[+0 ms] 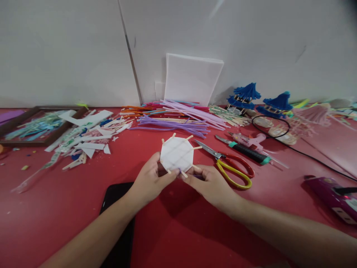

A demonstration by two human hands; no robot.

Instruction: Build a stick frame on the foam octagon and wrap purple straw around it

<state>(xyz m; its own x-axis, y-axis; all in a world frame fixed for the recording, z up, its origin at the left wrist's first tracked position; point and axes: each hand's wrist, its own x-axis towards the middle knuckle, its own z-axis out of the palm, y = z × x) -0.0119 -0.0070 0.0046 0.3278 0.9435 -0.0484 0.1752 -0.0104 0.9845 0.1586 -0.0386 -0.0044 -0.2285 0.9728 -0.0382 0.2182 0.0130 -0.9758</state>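
Between both hands is a white octagonal piece with short pale sticks standing out around its edge. My left hand grips its lower left side, thumb near the front edge. My right hand pinches the lower right side, its thumb close to the left thumb. A bit of purple shows between the thumbs, and a purple strip, partly hidden, runs behind the right fingers. Scissors with one red and one yellow handle lie just right of the piece. Beyond it are purple fuzzy stems.
Right of the scissors lie a utility knife and a pink glue gun with a black cord. Blue-roofed models stand behind. White scraps and a brown frame are left. A black phone-like slab lies under my left forearm.
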